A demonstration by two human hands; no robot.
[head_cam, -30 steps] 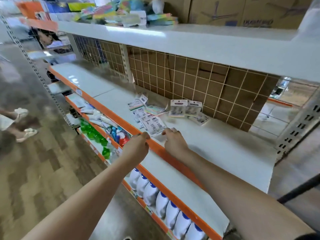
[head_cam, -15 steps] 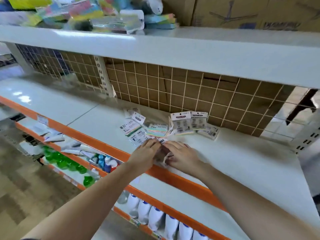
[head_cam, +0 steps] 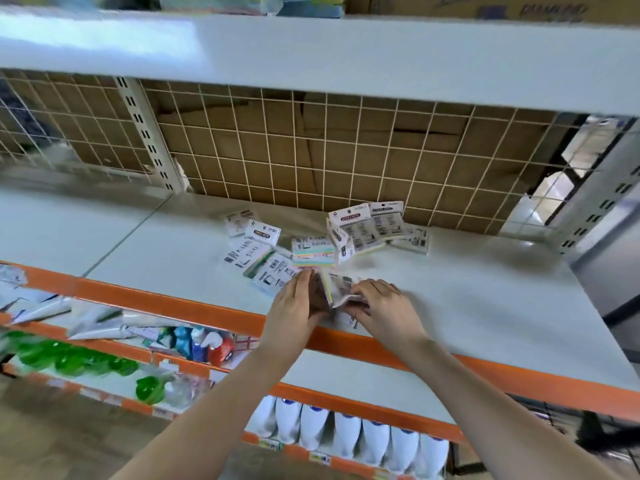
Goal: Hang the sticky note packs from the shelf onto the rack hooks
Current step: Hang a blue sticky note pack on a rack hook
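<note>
Head view: hands (head_cam: 341, 303) at shelf (head_cam: 485, 292) edge

- A red band on the header card of a sticky note pack (head_cam: 264, 233), left in the scatter on the shelf, reads "STICKY NOTE".
- The same red band with "STICKY NOTE" stands on the header card of the upright pack (head_cam: 350, 216) leaning near the wire grid.
- A cardboard box (head_cam: 554, 10) on the top shelf carries large dark lettering, cut by the frame edge and blurred; it looks like "DIAMOND".
- Barcodes and fine print on the other packs are too small to read.
</note>
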